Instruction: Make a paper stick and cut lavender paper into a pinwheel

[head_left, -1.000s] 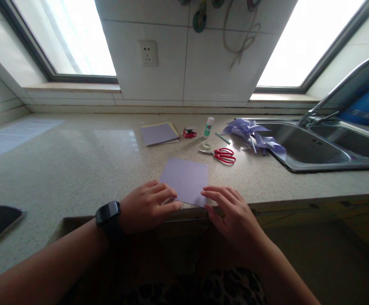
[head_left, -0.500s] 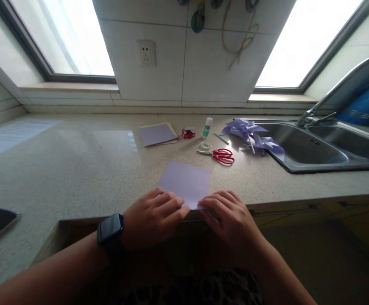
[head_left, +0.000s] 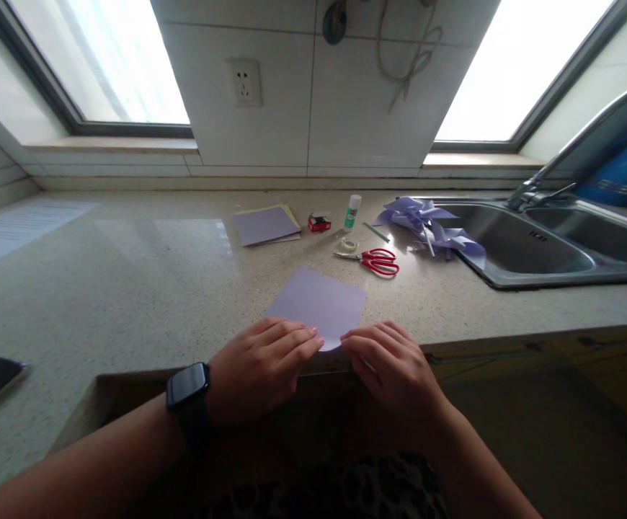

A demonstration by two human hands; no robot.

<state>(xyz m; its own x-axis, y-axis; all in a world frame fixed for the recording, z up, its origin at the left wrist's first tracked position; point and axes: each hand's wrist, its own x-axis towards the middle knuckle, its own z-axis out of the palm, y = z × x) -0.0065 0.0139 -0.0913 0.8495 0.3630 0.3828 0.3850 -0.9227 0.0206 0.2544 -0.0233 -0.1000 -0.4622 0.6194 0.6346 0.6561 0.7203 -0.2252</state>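
Where both hands [head_left: 324, 364] press, thin lilac paper [head_left: 318, 303] curls.

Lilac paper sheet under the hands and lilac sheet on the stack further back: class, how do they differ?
The lilac paper sheet lies alone at the counter edge, touched by both hands; the lilac stack sheet tops yellow paper, untouched. The near one curls at its corners; the far one lies flat. Both share colour.

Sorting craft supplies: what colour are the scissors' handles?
Red, on the scissors; head view.
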